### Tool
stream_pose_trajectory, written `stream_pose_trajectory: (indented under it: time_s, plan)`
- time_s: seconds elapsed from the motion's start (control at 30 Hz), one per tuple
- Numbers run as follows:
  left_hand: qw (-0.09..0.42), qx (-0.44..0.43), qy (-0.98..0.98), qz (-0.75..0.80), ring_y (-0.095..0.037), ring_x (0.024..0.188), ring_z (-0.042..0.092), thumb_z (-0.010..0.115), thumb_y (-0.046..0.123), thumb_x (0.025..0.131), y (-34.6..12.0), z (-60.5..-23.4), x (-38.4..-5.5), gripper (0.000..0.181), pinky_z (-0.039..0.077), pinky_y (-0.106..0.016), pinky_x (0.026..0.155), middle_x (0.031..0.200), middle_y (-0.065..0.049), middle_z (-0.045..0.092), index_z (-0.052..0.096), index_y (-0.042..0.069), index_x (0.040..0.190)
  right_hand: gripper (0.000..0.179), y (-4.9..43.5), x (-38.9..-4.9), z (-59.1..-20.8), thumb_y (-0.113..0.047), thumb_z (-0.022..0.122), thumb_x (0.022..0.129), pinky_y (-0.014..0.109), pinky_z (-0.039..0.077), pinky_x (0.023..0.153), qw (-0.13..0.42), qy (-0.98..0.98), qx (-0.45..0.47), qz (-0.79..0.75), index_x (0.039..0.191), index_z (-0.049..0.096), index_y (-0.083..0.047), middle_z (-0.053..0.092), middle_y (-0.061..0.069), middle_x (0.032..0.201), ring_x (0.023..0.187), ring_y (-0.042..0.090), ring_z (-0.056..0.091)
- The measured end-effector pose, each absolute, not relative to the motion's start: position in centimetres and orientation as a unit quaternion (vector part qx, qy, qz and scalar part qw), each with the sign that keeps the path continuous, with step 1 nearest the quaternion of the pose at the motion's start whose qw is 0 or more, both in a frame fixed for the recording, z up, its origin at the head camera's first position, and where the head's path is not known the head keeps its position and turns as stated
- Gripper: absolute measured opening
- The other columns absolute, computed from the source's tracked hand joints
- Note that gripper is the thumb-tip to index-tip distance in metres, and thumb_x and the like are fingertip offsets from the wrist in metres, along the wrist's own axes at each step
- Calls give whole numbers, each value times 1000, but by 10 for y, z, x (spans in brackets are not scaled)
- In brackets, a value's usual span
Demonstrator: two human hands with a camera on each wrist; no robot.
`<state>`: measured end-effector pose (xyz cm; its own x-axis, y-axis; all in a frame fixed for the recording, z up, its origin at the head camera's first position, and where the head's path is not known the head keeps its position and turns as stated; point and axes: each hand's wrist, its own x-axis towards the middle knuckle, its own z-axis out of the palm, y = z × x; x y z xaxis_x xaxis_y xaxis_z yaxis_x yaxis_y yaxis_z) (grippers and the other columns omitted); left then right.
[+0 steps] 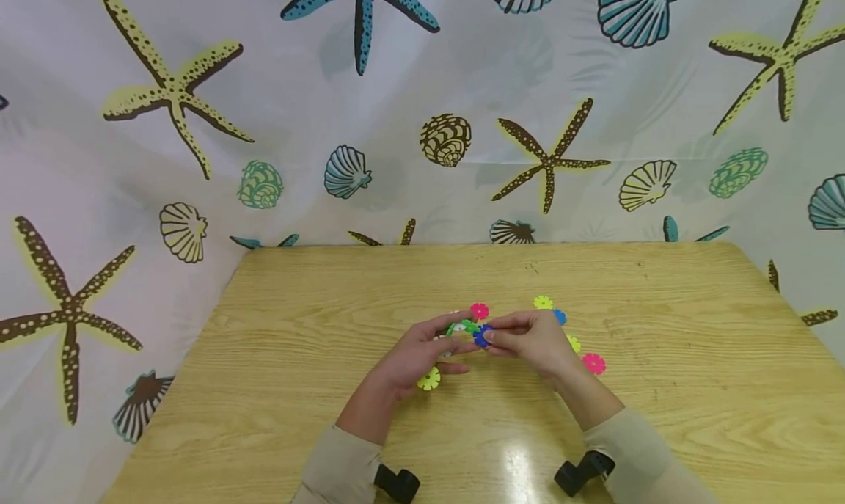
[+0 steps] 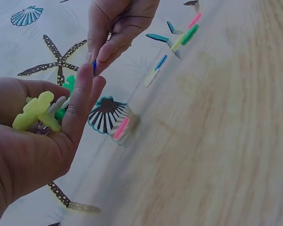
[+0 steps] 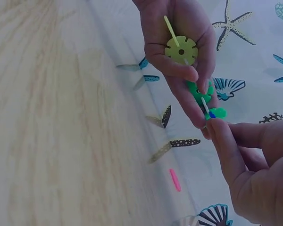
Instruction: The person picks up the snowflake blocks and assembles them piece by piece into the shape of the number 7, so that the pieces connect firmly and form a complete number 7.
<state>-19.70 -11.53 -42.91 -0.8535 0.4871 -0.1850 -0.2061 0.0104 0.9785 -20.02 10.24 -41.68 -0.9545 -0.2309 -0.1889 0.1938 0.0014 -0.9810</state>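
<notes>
A chain of notched plastic discs joined edge to edge lies in my left hand (image 1: 411,356), its thumb and fingers curled round it. A yellow disc (image 3: 175,56) hangs at the palm end of the chain, with white discs partly hidden behind fingers. Green discs (image 3: 198,89) show near the fingertips. Between thumb and fingers my right hand (image 1: 543,340) pinches a dark blue disc (image 1: 481,336). The blue disc is right at the green end of the chain, mostly covered by fingertips in both wrist views.
Loose discs lie on the wooden table (image 1: 317,386): a pink disc (image 1: 480,310) beyond the hands, and a yellow disc (image 1: 543,301), a blue disc (image 1: 560,317) and another pink disc (image 1: 594,364) around the right hand. A cloth (image 1: 396,196) printed with shells and starfish hangs behind.
</notes>
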Motion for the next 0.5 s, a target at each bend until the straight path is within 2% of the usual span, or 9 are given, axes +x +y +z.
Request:
stream_pose_trajectory:
  time_s: [0.23, 0.5]
  plan:
    - [262, 97, 654, 703, -28, 128, 60, 47, 11, 104, -114, -429, -199, 49, 60, -35, 91, 146, -16, 51, 41, 13, 153, 32, 106, -203, -417, 1, 67, 93, 29, 61, 81, 158, 683, -27, -712, 121, 63, 15, 74, 12, 100, 86, 17, 76]
    - [275, 84, 646, 707, -24, 117, 67, 47, 11, 104, -114, -427, -198, 47, 62, -30, 82, 143, -19, 54, 42, 11, 151, 32, 107, -205, -418, -2, 68, 93, 36, 60, 86, 155, 698, -28, -698, 121, 62, 12, 75, 16, 101, 86, 17, 75]
